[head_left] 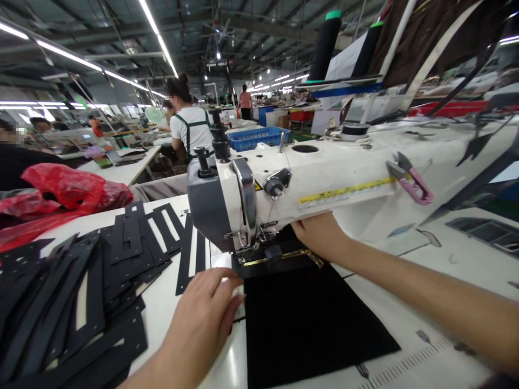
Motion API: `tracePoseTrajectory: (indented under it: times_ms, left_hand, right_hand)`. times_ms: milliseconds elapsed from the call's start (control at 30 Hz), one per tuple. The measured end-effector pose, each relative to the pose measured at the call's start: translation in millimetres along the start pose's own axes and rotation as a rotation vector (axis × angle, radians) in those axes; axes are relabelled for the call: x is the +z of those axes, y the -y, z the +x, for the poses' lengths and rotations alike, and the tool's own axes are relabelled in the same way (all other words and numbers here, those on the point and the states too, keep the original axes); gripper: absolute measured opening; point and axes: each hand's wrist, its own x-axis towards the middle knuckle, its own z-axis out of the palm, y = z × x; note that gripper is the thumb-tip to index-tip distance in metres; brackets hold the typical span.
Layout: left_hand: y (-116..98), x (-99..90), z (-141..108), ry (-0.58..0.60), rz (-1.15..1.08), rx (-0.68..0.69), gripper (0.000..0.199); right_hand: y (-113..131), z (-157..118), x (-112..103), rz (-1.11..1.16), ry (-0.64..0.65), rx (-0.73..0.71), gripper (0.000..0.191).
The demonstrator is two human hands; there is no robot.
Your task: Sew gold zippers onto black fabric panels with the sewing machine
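Observation:
A black fabric panel lies on the white machine bed, and a gold-toothed zipper runs across its far edge beneath the sewing machine head. My left hand is at the panel's left edge near the needle area, its fingers curled together; what they hold, if anything, is hidden. Under the machine arm my right hand rests beside the zipper's right end, above the panel. Its fingertips are hidden behind the machine arm and the dark material there.
Black cut strips are piled on the left of the table. Behind them lies a red plastic bag. Pink-handled snips are on the machine arm. Thread cones stand above. People sit further back, near a blue basket.

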Motion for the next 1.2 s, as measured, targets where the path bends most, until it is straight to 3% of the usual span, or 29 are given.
tracePoseTrajectory:
  times_ms: [133,200,333,400,500,667,767,867,1033,1200]
  left_hand:
    - [20.5,1.4,10.0,0.018,0.061,0.127,0.022]
    - [22.7,2.0,16.5,0.035,0.020,0.088,0.022]
    - [20.8,-4.5,25.6,0.092,-0.015,-0.156,0.020]
    - [20.8,-6.7,26.6,0.120,-0.022,-0.203,0.019]
    - [22.1,-3.9,23.1,0.090,-0.056,-0.128,0.019]
    - [20.9,8.9,13.2,0.053,0.014,0.029,0.018]
    - [18.2,13.8,9.1,0.072,0.079,0.054,0.016]
    - [16.2,15.2,6.4,0.056,0.136,0.081,0.019]
    - [14.7,14.7,5.9,0.029,0.239,0.120,0.024]
    - [12.0,14.7,8.2,0.026,0.228,0.114,0.021]
  right_hand:
    - [31.2,-51.9,-1.0,0.065,0.148,-0.439,0.027]
    - [47.0,-66.7,4.4,0.038,0.169,-0.535,0.024]
    - [61.8,-52.5,20.4,-0.080,0.302,-0.363,0.021]
    - [61.8,-40.9,25.8,-0.072,0.382,-0.305,0.022]
    - [58.6,-37.4,29.0,-0.042,0.414,-0.337,0.023]
    - [54.9,-48.6,26.8,-0.058,0.359,-0.461,0.015]
    - [53.4,-47.6,26.4,-0.071,0.231,-0.523,0.017]
    - [50.3,-42.2,30.2,-0.087,0.125,-0.469,0.018]
    - [44.4,-38.3,35.7,0.011,0.279,-0.449,0.024]
    - [42.5,-39.9,34.8,0.025,0.268,-0.467,0.025]
